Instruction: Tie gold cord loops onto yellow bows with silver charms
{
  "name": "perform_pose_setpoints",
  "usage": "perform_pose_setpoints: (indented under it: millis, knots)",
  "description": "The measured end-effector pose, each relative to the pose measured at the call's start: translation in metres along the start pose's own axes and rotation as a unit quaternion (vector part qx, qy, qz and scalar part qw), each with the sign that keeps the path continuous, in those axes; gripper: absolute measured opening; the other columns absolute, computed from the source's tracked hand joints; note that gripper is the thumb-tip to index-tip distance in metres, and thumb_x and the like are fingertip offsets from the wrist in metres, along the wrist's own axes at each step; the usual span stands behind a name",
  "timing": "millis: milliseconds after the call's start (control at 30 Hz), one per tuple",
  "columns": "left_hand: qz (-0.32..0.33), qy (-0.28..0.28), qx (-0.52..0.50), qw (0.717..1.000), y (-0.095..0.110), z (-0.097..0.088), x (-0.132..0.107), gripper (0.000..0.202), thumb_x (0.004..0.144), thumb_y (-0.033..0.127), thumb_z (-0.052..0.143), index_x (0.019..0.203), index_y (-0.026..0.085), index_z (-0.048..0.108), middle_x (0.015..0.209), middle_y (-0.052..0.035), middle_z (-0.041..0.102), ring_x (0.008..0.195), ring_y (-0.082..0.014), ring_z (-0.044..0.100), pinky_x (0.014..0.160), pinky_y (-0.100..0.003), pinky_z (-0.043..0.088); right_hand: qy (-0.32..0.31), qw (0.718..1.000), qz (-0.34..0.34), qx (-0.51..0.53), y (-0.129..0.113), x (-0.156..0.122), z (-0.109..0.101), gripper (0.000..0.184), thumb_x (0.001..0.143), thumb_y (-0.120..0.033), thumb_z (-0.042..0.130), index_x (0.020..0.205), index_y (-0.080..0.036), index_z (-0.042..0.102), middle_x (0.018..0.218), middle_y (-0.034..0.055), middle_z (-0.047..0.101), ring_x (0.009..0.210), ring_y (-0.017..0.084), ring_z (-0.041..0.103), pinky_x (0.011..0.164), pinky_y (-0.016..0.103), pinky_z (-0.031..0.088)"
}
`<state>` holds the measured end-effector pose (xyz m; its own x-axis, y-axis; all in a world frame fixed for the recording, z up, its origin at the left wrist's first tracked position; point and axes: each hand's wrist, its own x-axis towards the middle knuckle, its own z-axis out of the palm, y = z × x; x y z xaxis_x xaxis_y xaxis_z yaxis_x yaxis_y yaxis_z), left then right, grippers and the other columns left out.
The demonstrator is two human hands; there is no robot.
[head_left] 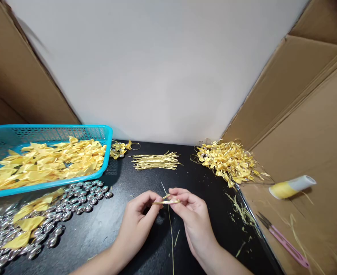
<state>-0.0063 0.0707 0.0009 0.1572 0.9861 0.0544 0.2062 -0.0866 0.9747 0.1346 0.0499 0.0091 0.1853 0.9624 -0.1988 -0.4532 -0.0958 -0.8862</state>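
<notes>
My left hand (141, 215) and my right hand (194, 214) meet above the black table, fingertips pinched. Between them runs a short gold cord (166, 202), doubled or looped, with each hand gripping one side. A thin pale needle-like tip (163, 186) pokes up behind the cord. From below it a yellow thread (171, 233) trails down toward the table's near edge. Whether the fingers also grip the needle-like piece, I cannot tell. Beyond the hands lies a bundle of cut gold cords (156, 161).
At left, a blue basket (110, 147) holds yellow ribbon bows. Silver beads (82, 199) and several loose bows (28, 223) lie before it. Finished-looking gold bow pieces (228, 158) are heaped at right. Pink-handled snips (290, 244) and a yellow-wound thread tube (291, 187) rest on cardboard.
</notes>
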Motion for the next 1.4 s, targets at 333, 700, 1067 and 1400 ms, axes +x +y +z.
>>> perform_pose_setpoints:
  millis: [333,700,1067,1400]
  knots:
    - [0.007,-0.022,-0.003,1.0,-0.0021,-0.0007,-0.0012,0.023,0.085,0.034,0.059,0.071,0.016,0.064,0.065,-0.0023,0.063,0.064,-0.0151,0.057,0.062,-0.024,0.045,0.016,0.999,0.014,-0.043,-0.0038,0.0023,0.0011,0.019,0.051,-0.031,0.088,0.06,-0.019,0.076,0.078,0.0072,0.075,0.082,0.021,0.069,0.08,0.035,0.055]
    - [0.025,-0.021,0.005,0.999,0.0018,0.0003,-0.0009,0.021,0.084,0.032,0.062,0.072,0.015,0.069,0.068,-0.004,0.069,0.065,-0.0154,0.06,0.064,-0.025,0.046,0.019,0.997,-0.013,-0.077,-0.0005,0.0023,-0.0034,0.018,0.053,-0.03,0.088,0.061,-0.019,0.076,0.077,0.0064,0.075,0.078,0.02,0.07,0.075,0.035,0.057]
    - [0.012,-0.037,-0.048,0.998,-0.0017,-0.0011,-0.0009,0.016,0.08,0.029,0.068,0.073,0.015,0.07,0.068,-0.0045,0.068,0.064,-0.0155,0.06,0.062,-0.026,0.048,-0.005,0.99,-0.081,-0.118,0.0008,-0.0007,-0.0063,0.008,0.063,-0.023,0.082,0.064,-0.021,0.075,0.079,0.0062,0.075,0.075,0.02,0.071,0.068,0.033,0.059]
    - [0.032,-0.044,-0.016,0.998,-0.0014,-0.0003,-0.0023,0.017,0.081,0.029,0.067,0.072,0.015,0.07,0.065,-0.0035,0.066,0.061,-0.0133,0.056,0.059,-0.024,0.045,0.01,0.983,-0.113,-0.147,-0.0014,-0.0048,-0.0036,0.011,0.063,-0.023,0.082,0.062,-0.019,0.071,0.074,0.0062,0.074,0.073,0.019,0.07,0.071,0.034,0.059]
